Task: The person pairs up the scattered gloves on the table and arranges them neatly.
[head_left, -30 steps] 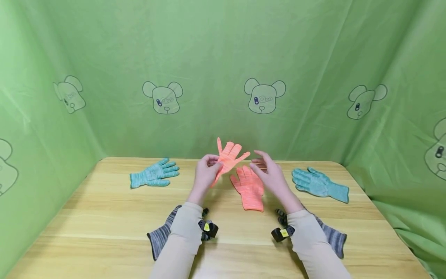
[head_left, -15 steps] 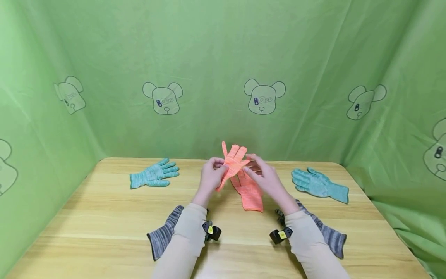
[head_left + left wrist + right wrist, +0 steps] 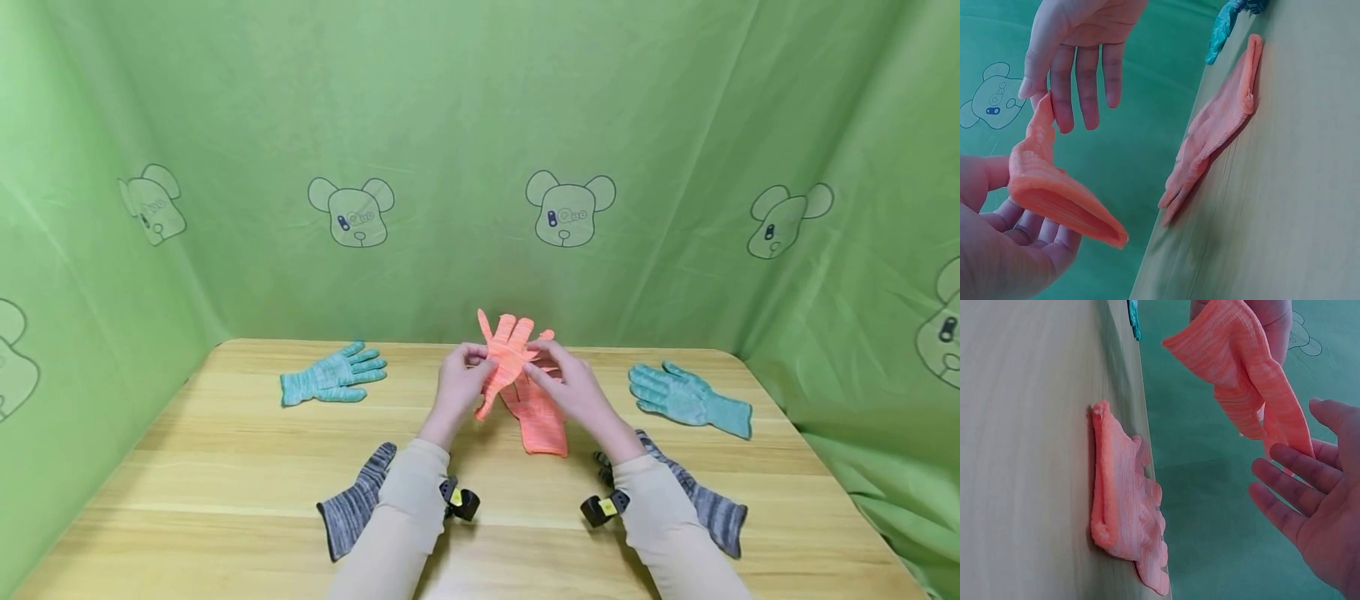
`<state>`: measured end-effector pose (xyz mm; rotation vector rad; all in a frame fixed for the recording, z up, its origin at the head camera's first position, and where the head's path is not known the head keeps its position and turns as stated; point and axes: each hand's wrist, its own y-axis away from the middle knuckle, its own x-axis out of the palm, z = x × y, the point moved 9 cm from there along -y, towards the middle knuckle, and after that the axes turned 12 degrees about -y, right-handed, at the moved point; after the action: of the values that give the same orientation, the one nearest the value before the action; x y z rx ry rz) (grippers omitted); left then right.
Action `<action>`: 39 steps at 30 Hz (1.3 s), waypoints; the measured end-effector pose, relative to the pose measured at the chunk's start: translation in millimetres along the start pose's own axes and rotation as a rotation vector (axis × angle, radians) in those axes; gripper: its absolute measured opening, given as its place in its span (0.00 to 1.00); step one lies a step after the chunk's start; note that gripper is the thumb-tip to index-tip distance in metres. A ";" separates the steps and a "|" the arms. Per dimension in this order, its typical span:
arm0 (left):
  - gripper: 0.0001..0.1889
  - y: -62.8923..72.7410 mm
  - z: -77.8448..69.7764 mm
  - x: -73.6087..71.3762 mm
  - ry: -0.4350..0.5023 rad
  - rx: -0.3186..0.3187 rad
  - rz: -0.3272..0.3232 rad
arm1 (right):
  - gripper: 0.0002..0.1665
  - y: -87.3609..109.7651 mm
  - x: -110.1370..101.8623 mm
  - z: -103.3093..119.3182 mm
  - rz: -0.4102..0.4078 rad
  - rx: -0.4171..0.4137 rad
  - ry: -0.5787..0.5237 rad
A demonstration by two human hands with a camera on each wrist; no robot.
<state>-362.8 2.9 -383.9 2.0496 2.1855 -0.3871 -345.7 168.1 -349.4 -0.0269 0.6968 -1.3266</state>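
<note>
An orange knit glove (image 3: 505,358) is held up above the table, fingers pointing away and its cuff hole showing in the left wrist view. My left hand (image 3: 462,379) pinches it near the cuff between thumb and fingers. At the glove's other side is my right hand (image 3: 573,383); its fairly straight fingers touch the glove's end in the right wrist view (image 3: 1341,494), the thumb standing apart. Another orange glove (image 3: 543,425) lies on the table below, partly covered by the raised glove and the right hand.
A teal glove (image 3: 330,375) lies at the back left of the wooden table (image 3: 225,475), another teal glove (image 3: 690,398) at the back right. Grey striped gloves lie partly under the left forearm (image 3: 352,504) and right forearm (image 3: 716,508). Green curtain (image 3: 465,125) surrounds the table.
The left hand has carried the raised orange glove slightly right and nearer. My right hand has come in from beside it to touch the glove's side. The gloves on the table lie as before.
</note>
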 end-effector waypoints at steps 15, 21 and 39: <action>0.12 3.4 5.2 7.9 0.055 -0.072 0.080 | 0.22 1.0 -3.5 -3.3 -0.018 0.036 -0.044; 0.13 4.1 6.9 11.1 0.117 -0.101 0.120 | 0.22 0.9 -4.3 -5.2 -0.017 0.038 -0.053; 0.11 3.6 15.5 20.8 0.188 -0.172 0.227 | 0.23 -0.2 -6.6 -9.9 -0.012 0.064 -0.035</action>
<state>-362.2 19.0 -404.6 2.2818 1.9683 0.0183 -351.1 177.5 -354.2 -0.0031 0.6249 -1.3563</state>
